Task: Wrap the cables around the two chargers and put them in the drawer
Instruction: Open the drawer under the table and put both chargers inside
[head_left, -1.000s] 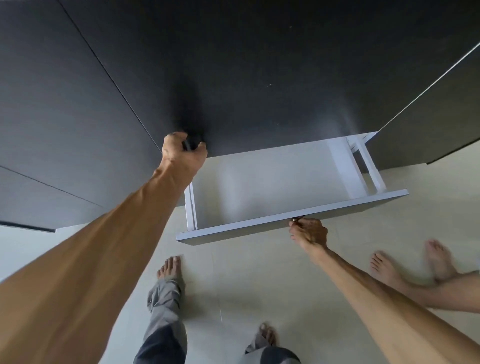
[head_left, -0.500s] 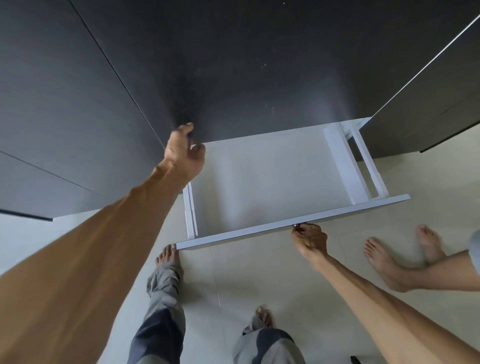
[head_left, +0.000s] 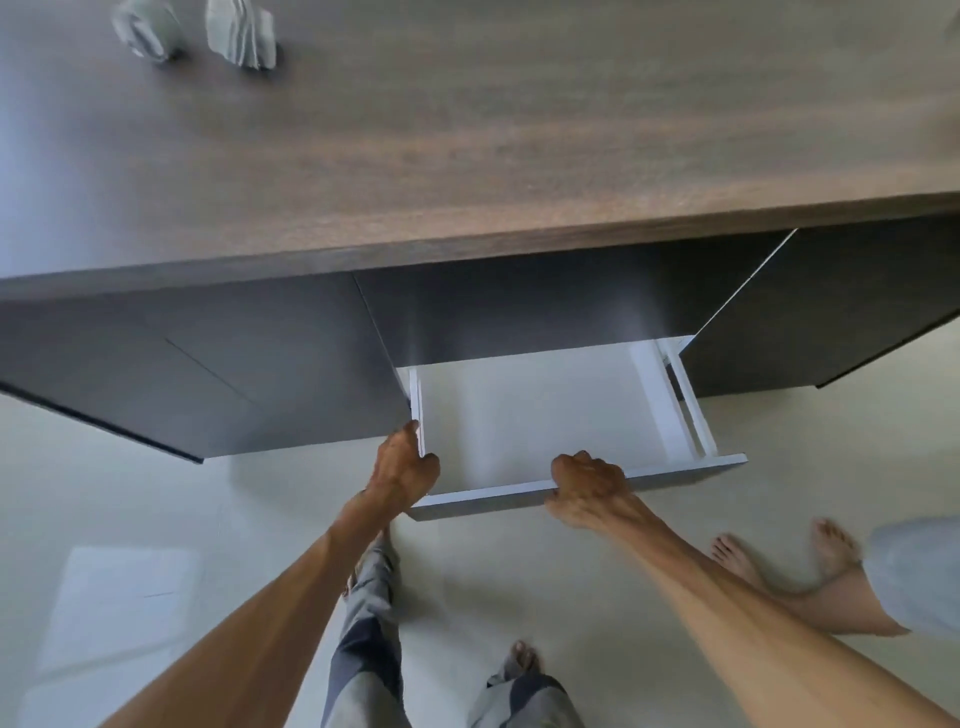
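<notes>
Gripping the drawer (head_left: 524, 415) with both hands right now: the left hand (head_left: 402, 467) is curled round the front left corner where the side wall meets the front panel, and the right hand (head_left: 589, 480) has its fingers hooked over the top edge of the front panel, a bit right of the middle. It's pulled well out from under the counter (head_left: 519, 130) and the white inside looks bare from here, nothing in it that I can see

Both chargers (head_left: 195, 31) sit up at the far left of the countertop, two pale bundles side by side, well apart from the drawer. They look like the cables are already wound on, though they're blurry and partly cut off by the frame edge, so can't swear to it

My read is the wrapping's done and this is the opening-the-drawer step. Next move means letting go with at least one hand, reaching up and left across the counter for a bundle, and bringing it down without the cable coming loose. Somebody else's bare feet (head_left: 779, 556) are on the floor just right of the drawer, so worth minding that side
</notes>
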